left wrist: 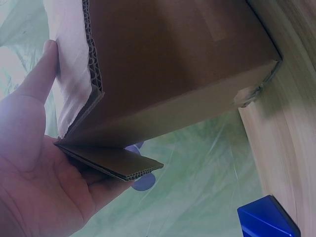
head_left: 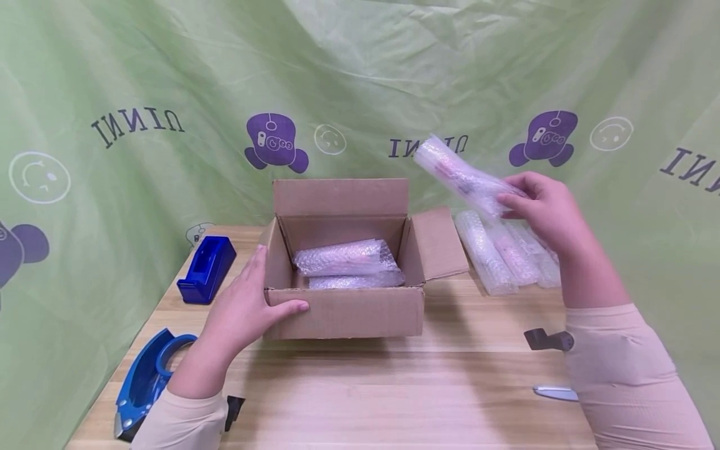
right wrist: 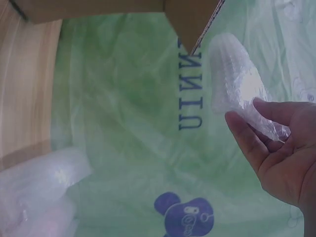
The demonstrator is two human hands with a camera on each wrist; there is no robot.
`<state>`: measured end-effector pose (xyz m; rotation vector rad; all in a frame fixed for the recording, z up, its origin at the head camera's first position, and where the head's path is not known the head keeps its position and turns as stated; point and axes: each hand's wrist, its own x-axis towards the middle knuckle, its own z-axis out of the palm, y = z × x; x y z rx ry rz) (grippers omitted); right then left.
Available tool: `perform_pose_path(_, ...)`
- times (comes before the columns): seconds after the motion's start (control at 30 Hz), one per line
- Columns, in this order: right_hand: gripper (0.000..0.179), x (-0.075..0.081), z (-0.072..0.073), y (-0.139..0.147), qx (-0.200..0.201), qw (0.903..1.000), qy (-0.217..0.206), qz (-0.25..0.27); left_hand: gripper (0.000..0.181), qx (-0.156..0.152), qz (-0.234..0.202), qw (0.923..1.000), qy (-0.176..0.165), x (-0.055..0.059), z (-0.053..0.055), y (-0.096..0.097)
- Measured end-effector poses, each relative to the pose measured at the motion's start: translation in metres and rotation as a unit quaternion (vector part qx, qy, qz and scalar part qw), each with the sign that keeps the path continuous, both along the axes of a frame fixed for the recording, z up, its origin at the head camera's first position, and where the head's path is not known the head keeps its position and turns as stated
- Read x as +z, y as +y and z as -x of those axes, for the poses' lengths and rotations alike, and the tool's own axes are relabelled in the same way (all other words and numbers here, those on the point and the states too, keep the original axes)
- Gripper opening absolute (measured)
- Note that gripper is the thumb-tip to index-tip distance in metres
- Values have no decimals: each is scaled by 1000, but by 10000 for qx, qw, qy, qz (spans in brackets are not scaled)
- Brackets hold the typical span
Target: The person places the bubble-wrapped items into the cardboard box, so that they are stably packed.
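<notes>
An open cardboard box (head_left: pixel 344 315) stands mid-table with bubble-wrapped rolls (head_left: pixel 340 257) lying inside. My left hand (head_left: pixel 239 306) grips its near left corner, the thumb along the front and the fingers by the left side. In the left wrist view the box's side flap (left wrist: pixel 116 160) lies against this hand's palm and fingers. Above and right of the box, my right hand (head_left: pixel 542 209) pinches one end of a bubble-wrapped roll (head_left: pixel 458 175). That roll tilts up toward the left, with something pink and dark showing through the wrap. The right wrist view shows thumb and fingertips at its narrow end.
More bubble-wrapped rolls (head_left: pixel 486 253) lie right of the box, below my right hand. The box's right flap (head_left: pixel 439 244) sticks outward. On the left are a blue tape dispenser (head_left: pixel 207 269) and a blue tape gun (head_left: pixel 143 375). A pen-like cutter (head_left: pixel 555 393) lies near my right sleeve.
</notes>
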<state>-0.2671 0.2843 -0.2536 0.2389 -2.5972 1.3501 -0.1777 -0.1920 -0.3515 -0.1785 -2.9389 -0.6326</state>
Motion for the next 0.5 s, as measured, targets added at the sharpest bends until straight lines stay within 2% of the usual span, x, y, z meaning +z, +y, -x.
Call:
perform_pose_path(0.17, 39, 3, -1, -16, 333, 9991, 160, 229, 136, 1, 1, 10000, 19, 0, -1, 0)
perform_pose_path(0.5, 32, -4, 3, -54, 981, 9926, 298, 649, 136, 26, -31, 10000, -13, -1, -1, 0)
